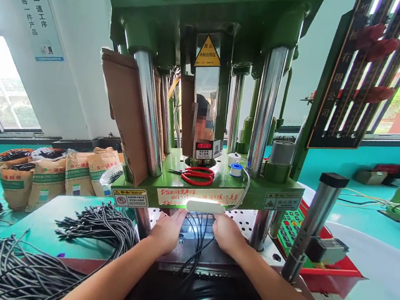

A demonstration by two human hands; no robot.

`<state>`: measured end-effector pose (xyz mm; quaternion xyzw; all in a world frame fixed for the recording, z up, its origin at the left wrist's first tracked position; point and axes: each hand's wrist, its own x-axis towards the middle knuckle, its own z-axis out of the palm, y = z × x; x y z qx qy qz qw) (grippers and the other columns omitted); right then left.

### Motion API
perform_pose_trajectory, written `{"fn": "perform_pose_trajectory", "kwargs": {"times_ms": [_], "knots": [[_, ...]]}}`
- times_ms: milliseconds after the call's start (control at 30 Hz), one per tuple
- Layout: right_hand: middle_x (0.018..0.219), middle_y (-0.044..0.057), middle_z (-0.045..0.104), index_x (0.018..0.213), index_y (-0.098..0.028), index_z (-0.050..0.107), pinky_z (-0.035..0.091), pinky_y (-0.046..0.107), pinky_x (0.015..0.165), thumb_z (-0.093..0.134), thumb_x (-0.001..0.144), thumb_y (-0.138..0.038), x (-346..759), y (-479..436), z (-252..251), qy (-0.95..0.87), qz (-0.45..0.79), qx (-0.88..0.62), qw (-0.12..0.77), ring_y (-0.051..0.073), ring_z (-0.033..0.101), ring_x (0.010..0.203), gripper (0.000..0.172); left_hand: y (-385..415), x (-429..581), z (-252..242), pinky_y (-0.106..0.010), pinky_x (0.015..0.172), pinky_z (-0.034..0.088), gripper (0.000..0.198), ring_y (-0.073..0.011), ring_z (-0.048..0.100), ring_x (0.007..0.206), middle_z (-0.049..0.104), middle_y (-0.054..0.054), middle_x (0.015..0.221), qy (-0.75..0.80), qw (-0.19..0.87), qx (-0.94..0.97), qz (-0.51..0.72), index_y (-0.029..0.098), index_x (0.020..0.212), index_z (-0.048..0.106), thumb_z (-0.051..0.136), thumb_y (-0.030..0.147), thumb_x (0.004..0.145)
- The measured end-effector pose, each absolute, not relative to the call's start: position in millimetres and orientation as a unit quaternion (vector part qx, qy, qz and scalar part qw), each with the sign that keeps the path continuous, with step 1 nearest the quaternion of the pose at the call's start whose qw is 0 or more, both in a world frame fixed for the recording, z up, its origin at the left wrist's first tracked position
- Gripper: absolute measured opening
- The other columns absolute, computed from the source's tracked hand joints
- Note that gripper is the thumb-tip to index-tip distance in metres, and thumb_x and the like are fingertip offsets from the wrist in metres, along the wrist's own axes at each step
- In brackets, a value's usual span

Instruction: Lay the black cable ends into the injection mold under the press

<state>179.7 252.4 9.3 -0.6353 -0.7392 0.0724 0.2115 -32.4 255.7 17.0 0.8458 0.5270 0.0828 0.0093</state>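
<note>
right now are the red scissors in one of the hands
No, the red scissors lie on the green machine ledge, above both hands.

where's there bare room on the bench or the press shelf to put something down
Bare teal bench top shows between the cable bundles and the paper sacks. The green shelf is free left of the red scissors; right of them stand tape rolls. Crowded: the mould gap, where left hand, right hand and black wires meet.

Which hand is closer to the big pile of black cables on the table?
Left. The left hand rests on the dark mould plate just right of the cable pile. The right hand lies farther right, across the few cables running into the machine.
</note>
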Motion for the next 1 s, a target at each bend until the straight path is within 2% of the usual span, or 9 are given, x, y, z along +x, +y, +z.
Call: {"fn": "perform_pose_trajectory", "kwargs": {"times_ms": [133, 233, 300, 467, 633, 767, 900, 1000], "knots": [[0.106, 0.007, 0.065, 0.106, -0.015, 0.062, 0.044, 0.043, 0.089, 0.048, 0.094, -0.026, 176.2, 247.4, 15.1, -0.736, 0.033, -0.647, 0.197, 0.022, 0.059, 0.100, 0.022, 254.0, -28.8, 20.0, -0.046, 0.103, 0.034, 0.059, -0.0299, 0.043, 0.126, 0.048, -0.015, 0.138, 0.517, 0.003, 0.851, 0.091, 0.013, 0.135, 0.040, 0.045, 0.013, 0.076], [0.108, 0.010, 0.065, 0.100, -0.015, 0.065, 0.039, 0.042, 0.091, 0.044, 0.095, -0.027, 167.2, 243.3, 22.6, -0.724, -0.002, -0.660, 0.202, 0.024, 0.055, 0.108, 0.024, 253.1, -24.5, 23.4, -0.038, 0.102, 0.037, 0.054, -0.0241, 0.046, 0.124, 0.052, -0.013, 0.133, 0.503, -0.001, 0.858, 0.106, 0.015, 0.133, 0.041, 0.041, 0.015, 0.078], [0.106, 0.010, 0.066, 0.095, -0.016, 0.066, 0.038, 0.041, 0.092, 0.044, 0.094, -0.029, 159.1, 241.2, 26.1, -0.723, -0.017, -0.660, 0.202, 0.025, 0.054, 0.108, 0.026, 252.7, -20.2, 23.1, -0.035, 0.104, 0.036, 0.056, -0.0213, 0.043, 0.127, 0.050, -0.012, 0.136, 0.492, -0.005, 0.864, 0.111, 0.014, 0.134, 0.039, 0.039, 0.013, 0.078], [0.094, 0.005, 0.067, 0.091, -0.015, 0.065, 0.045, 0.041, 0.086, 0.052, 0.092, -0.028, 146.1, 244.3, 23.3, -0.725, -0.027, -0.666, 0.173, 0.021, 0.060, 0.096, 0.018, 251.2, -15.2, 17.8, -0.043, 0.111, 0.027, 0.061, -0.0253, 0.036, 0.133, 0.042, -0.015, 0.143, 0.476, -0.017, 0.875, 0.089, 0.009, 0.138, 0.036, 0.040, 0.012, 0.077], [0.107, 0.006, 0.064, 0.100, -0.016, 0.063, 0.046, 0.044, 0.090, 0.057, 0.090, -0.031, 147.0, 253.5, 14.7, -0.731, -0.027, -0.663, 0.158, 0.021, 0.059, 0.101, 0.019, 246.8, -23.1, 19.7, -0.047, 0.112, 0.023, 0.058, -0.0265, 0.030, 0.137, 0.036, -0.016, 0.147, 0.445, -0.022, 0.893, 0.060, 0.010, 0.139, 0.035, 0.037, 0.013, 0.081], [0.112, 0.007, 0.062, 0.104, -0.016, 0.062, 0.047, 0.044, 0.090, 0.056, 0.091, -0.031, 152.0, 258.4, 10.6, -0.733, -0.024, -0.663, 0.149, 0.021, 0.059, 0.102, 0.021, 250.7, -21.4, 24.5, -0.046, 0.111, 0.026, 0.056, -0.0273, 0.033, 0.135, 0.039, -0.017, 0.145, 0.451, -0.013, 0.891, 0.056, 0.010, 0.137, 0.037, 0.039, 0.013, 0.081], [0.113, 0.006, 0.062, 0.105, -0.016, 0.062, 0.047, 0.044, 0.089, 0.057, 0.090, -0.029, 160.0, 262.2, 10.0, -0.744, -0.015, -0.653, 0.140, 0.021, 0.059, 0.101, 0.020, 243.1, -18.3, 38.2, -0.039, 0.109, 0.032, 0.069, -0.0254, 0.038, 0.132, 0.041, -0.016, 0.144, 0.477, 0.009, 0.876, 0.065, 0.010, 0.138, 0.035, 0.048, 0.007, 0.071], [0.109, 0.006, 0.063, 0.102, -0.016, 0.062, 0.047, 0.043, 0.088, 0.057, 0.090, -0.027, 163.9, 264.2, 9.3, -0.749, -0.008, -0.647, 0.139, 0.021, 0.059, 0.101, 0.017, 205.0, -25.7, 52.5, -0.037, 0.104, 0.037, 0.052, -0.0236, 0.046, 0.125, 0.049, -0.016, 0.136, 0.508, 0.018, 0.856, 0.092, 0.010, 0.133, 0.039, 0.040, 0.010, 0.081]]}}
